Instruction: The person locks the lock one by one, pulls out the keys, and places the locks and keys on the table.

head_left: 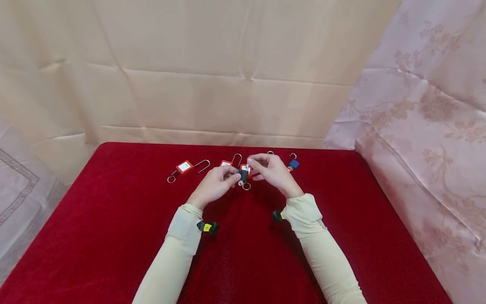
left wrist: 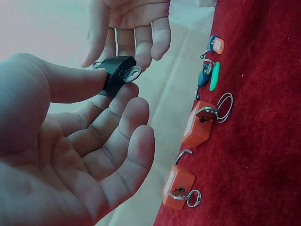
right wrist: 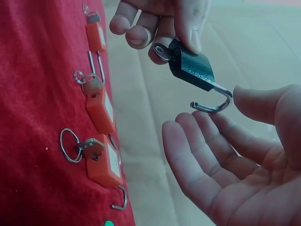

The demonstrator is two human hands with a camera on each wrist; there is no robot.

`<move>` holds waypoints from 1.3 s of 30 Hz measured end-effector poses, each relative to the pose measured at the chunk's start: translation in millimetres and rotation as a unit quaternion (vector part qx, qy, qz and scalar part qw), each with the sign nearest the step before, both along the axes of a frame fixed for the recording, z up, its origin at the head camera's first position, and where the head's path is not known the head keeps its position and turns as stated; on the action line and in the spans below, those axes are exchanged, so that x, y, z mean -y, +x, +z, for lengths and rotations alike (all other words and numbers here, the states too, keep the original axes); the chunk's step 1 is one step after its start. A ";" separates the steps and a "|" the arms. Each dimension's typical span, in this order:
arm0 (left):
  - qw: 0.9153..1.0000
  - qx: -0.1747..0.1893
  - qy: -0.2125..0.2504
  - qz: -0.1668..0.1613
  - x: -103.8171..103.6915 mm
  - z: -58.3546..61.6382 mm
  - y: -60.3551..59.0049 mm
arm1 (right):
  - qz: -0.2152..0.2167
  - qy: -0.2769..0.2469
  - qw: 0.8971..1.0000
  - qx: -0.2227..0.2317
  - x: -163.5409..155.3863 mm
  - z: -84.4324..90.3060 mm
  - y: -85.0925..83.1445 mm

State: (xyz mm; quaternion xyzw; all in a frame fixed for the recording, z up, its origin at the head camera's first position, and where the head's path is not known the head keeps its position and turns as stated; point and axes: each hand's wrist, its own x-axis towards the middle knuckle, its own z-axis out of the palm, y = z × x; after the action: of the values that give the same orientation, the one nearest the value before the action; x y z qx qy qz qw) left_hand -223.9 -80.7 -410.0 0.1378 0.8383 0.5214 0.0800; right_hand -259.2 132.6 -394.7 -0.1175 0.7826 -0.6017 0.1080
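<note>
My left hand (head_left: 228, 176) pinches a black padlock (head_left: 243, 174) between thumb and forefinger, above the red table (head_left: 114, 236). In the left wrist view a key (left wrist: 133, 73) sits in the lock body (left wrist: 115, 73). The right wrist view shows its steel shackle (right wrist: 214, 102) swung open, hooking toward my right thumb. My right hand (head_left: 256, 163) hovers at the shackle end with the palm up and the fingers (right wrist: 197, 155) relaxed; I cannot tell if it touches the shackle.
Other padlocks lie in a row along the table's far edge: a red one (head_left: 184, 167) with an open shackle and key ring at left, two red ones (head_left: 226, 163) behind my hands, a blue one (head_left: 293, 164) at right. Creased cloth hangs behind and to the right.
</note>
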 end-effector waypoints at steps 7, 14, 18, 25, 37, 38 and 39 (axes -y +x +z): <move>1.000 0.003 -0.004 -0.016 -3.6 1.5 1.3 | 0.002 -0.002 1.000 -0.028 -1.7 -1.3 0.3; 1.000 -0.001 -0.004 -0.026 -7.1 1.5 1.1 | -0.001 0.015 0.997 -0.077 -6.2 -3.7 1.5; 1.000 0.000 -0.008 -0.022 -7.0 1.0 0.4 | 0.004 -0.005 0.996 -0.083 -5.9 -3.7 2.6; 1.000 0.004 0.008 -0.003 -3.6 3.1 0.2 | 0.012 -0.033 0.995 -0.089 -1.8 -2.7 2.5; 0.998 -0.010 0.054 0.036 -3.3 2.7 0.8 | 0.012 -0.074 0.994 -0.076 0.7 -3.3 0.9; 0.998 -0.010 0.053 0.038 -3.5 2.9 0.9 | 0.011 -0.079 0.994 -0.074 1.0 -3.3 0.7; 0.998 -0.009 0.051 0.040 -3.7 2.9 1.0 | 0.010 -0.083 0.994 -0.073 1.5 -3.2 0.8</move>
State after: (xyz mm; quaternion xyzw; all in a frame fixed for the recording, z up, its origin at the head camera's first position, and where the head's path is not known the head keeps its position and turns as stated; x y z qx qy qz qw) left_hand -223.0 -77.0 -407.1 0.1132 0.8163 0.5647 0.0442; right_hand -258.4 131.1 -397.9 -0.1781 0.7347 -0.6530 0.0464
